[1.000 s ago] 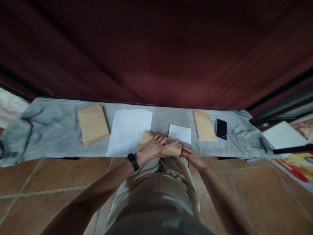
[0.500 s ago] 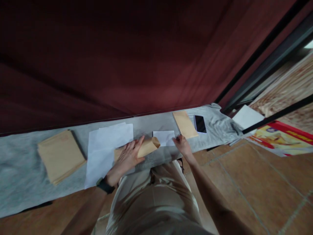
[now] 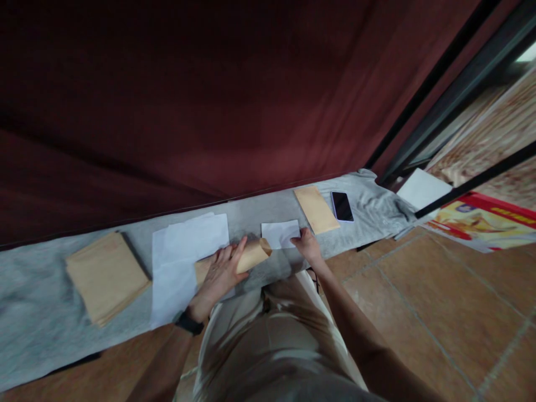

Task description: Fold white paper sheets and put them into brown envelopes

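My left hand (image 3: 221,272) lies flat on a brown envelope (image 3: 253,255) whose open end lifts toward the right. It presses the envelope onto the grey cloth (image 3: 37,312). My right hand (image 3: 307,244) touches the near right corner of a small folded white paper (image 3: 280,234), fingers bent onto it. A black band sits on my left wrist.
White sheets (image 3: 184,251) lie left of the envelope, a stack of brown envelopes (image 3: 105,276) farther left. One brown envelope (image 3: 315,209) and a dark phone (image 3: 342,206) lie to the right. A maroon curtain hangs behind. Tiled floor below; a colourful poster (image 3: 481,220) at right.
The view swung right. My right hand left the brown envelope's end and moved onto the small white paper. My left hand stayed on the envelope.
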A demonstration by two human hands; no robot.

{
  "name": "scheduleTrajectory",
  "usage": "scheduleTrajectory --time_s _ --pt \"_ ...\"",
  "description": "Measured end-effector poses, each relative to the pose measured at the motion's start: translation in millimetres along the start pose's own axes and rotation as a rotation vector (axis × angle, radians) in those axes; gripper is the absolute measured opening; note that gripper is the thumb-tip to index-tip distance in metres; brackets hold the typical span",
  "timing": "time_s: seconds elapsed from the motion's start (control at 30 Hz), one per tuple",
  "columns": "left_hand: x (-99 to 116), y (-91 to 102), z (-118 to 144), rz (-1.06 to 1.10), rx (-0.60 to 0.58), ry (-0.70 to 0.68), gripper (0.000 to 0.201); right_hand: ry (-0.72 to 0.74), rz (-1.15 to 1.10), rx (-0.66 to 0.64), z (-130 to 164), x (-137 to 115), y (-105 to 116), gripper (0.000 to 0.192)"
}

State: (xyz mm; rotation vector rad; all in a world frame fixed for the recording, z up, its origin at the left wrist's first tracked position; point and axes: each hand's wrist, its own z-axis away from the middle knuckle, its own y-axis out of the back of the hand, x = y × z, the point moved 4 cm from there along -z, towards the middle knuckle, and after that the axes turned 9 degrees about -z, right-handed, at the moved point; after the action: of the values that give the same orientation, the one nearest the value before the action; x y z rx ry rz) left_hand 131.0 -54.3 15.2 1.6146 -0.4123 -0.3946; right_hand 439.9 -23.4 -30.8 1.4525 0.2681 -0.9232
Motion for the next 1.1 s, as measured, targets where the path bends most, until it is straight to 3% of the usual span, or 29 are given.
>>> scheduleTrajectory --time_s 0.13,0.27,0.4,0.6,0.73,0.93,1.1 --pt "-0.8 -2.8 -1.1 0.011 -0.033 0.02 0.107 0.025 -0.198 -0.003 -4.0 7.4 0.2 0.008" --pt "-2.3 -2.7 -4.3 0.022 -0.059 0.05 0.109 0.033 -0.299 -0.003 -7.2 11.1 1.9 0.017" --pt "-2.2 0.4 -5.5 0.038 -0.056 0.053 0.107 0.025 -0.457 -0.012 -3.6 14.5 0.7 0.009" --pt "-1.0 1.7 -4.3 0.052 -0.034 0.062 0.108 0.014 -0.724 0.028 10.7 20.5 5.8 0.032" --pt "-0.9 0.0 -4.0 0.062 -0.039 0.075 0.107 0.021 -0.92 0.009 19.8 21.3 12.8 0.038" --pt "-1.6 -1.9 -2.6 0.057 -0.029 0.088 0.108 0.092 -0.97 -0.114 33.5 18.4 12.6 0.033" --pt "-0.5 -3.2 0.2 0.04 0.016 0.054 0.1 0.133 -0.792 -0.158 39.3 18.6 19.7 0.029"
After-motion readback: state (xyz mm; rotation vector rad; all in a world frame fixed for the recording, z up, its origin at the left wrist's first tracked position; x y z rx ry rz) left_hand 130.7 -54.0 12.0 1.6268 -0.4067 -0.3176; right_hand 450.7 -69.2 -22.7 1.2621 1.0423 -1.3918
